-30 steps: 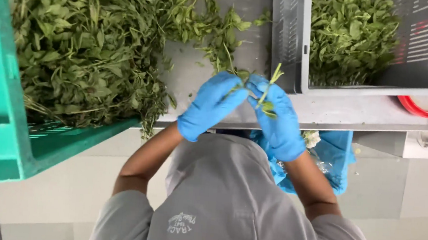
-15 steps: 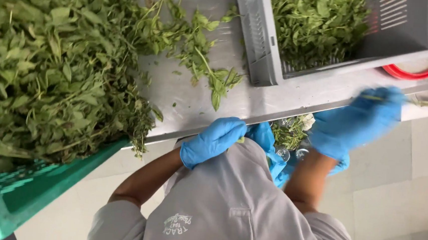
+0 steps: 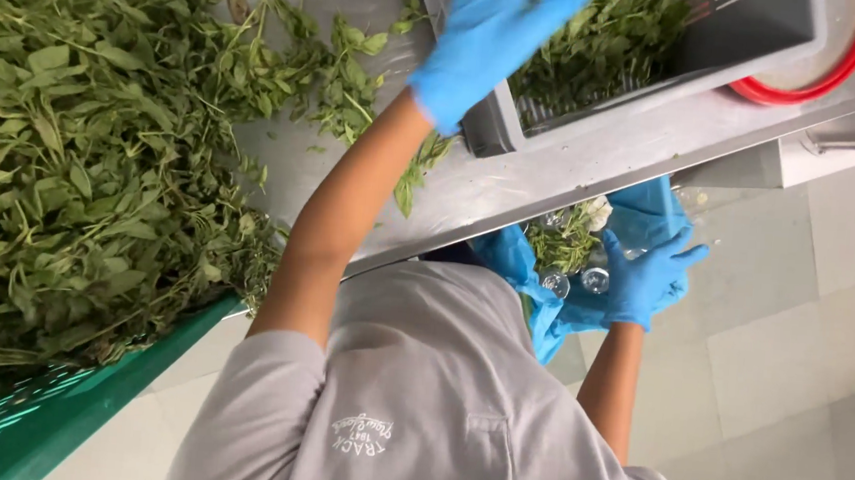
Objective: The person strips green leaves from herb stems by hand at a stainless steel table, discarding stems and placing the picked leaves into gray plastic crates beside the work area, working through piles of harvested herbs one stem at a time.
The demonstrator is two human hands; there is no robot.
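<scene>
- Up at twelve o'clock in the view, the left hand [image 3: 492, 34] is hovering over the near wall of the grey crate [image 3: 763, 38]. It is blurred, so I cannot tell whether its gloved fingers are closing on anything.
- Down at four o'clock from it, below the table edge, the right hand [image 3: 645, 280] is hanging with fingers spread apart and holding nothing, just above the blue bag [image 3: 650, 210] of stems and scraps.
- Leafy green sprigs [image 3: 83, 146] are lying in a big loose heap at nine o'clock, spilling from the green crate [image 3: 64, 415] onto the steel table [image 3: 593, 161]. More picked leaves are sitting inside the grey crate.
- By the look of them, the sprigs are handling as very light, limp and springy. The leaves are looking thin and easy to bruise or tear, while the stems are seeming the firmer part.
- Pinching a sprig low on its stem, not across the leaves, is looking like the safest hold. Tangled pieces may be dragging neighbours along.
- A red ring [image 3: 841, 68] is lying at two o'clock, behind the grey crate.
</scene>
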